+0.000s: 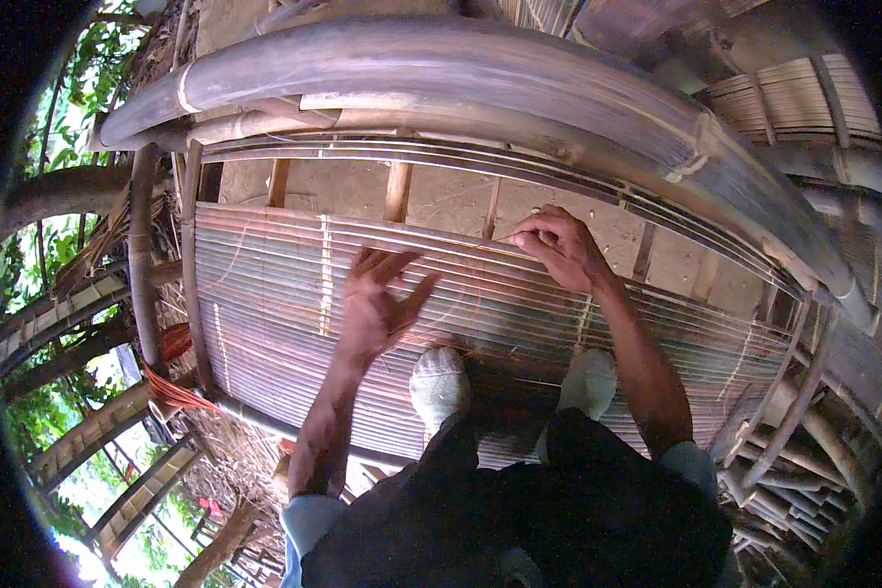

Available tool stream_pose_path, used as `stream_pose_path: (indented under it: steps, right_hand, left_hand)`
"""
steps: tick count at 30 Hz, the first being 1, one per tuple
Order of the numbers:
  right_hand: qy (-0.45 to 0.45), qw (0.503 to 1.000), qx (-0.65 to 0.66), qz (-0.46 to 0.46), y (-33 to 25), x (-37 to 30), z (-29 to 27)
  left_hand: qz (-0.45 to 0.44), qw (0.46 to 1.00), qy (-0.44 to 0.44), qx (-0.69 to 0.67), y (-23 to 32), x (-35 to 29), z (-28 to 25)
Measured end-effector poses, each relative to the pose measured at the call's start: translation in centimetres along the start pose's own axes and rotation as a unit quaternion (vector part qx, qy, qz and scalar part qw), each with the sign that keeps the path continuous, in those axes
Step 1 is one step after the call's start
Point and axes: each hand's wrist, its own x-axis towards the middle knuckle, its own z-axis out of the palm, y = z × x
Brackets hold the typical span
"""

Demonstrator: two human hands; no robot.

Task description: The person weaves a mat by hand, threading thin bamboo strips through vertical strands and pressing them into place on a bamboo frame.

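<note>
A platform of narrow bamboo slats point(274, 284) lies under my feet, its slats running side to side and bound by pale cross ties point(325, 274). Over its far part hovers my left hand point(380, 302), fingers spread, holding nothing and slightly smeared by motion. To the right, my right hand point(562, 247) pinches the end of a thin strand point(505, 239) above the outermost slats. Where the strand leads beyond the pinch is too fine to tell. Some reddish cord point(235, 245) runs across slats on the left.
Beyond the slats, wooden crosspieces point(398, 191) span a gap over bare ground, with long loose strips point(431, 152) along its far side. A thick bamboo pole point(421, 69) arches across the back. Orange cord point(176, 390) hangs at the left; stacked poles point(804, 480) lie at right.
</note>
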Motion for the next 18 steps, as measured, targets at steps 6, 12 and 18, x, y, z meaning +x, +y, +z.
stream_pose_path:
  steps: [6, 12, 18]
  right_hand:
    - [-0.042, 0.994, 0.086, 0.060, 3.7, 1.0, 1.3]
    - [-0.143, 0.956, 0.224, 0.120, 4.4, 2.2, 1.4]
    - [-0.219, 0.950, 0.197, 0.103, 3.2, 2.7, 1.5]
  left_hand:
    - [-0.374, 0.916, -0.039, 0.142, -10.5, -18.2, -7.1]
    - [-0.563, 0.771, -0.112, 0.276, -9.6, -32.9, -12.8]
    - [-0.288, 0.834, 0.008, 0.470, -14.7, -39.6, -13.5]
